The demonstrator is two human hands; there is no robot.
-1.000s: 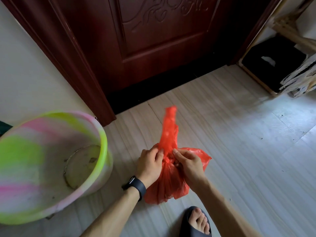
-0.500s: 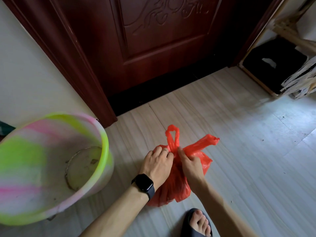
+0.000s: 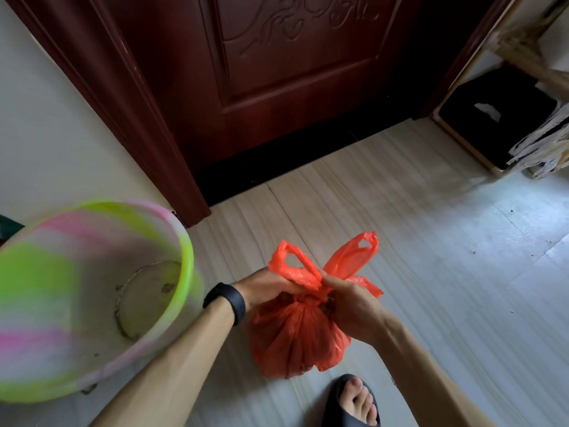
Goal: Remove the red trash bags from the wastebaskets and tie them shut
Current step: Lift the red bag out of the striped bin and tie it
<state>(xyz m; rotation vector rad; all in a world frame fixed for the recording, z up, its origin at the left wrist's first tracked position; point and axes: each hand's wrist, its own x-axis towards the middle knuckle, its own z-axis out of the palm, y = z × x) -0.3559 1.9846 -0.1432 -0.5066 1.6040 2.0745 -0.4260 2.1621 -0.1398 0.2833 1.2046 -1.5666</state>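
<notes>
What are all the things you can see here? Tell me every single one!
trash bag: one, red, between the hands, handles sticking up
wastebasket: one, green, pink and white, left of the bag, no liner inside
door: one, dark red-brown, ahead
wall: one, white, left
floor: pale planks
box: one, black, far right
sandal: one, dark, bottom edge
watch: one, black, left wrist
left hand: grips left handle
right hand: grips right handle
</notes>
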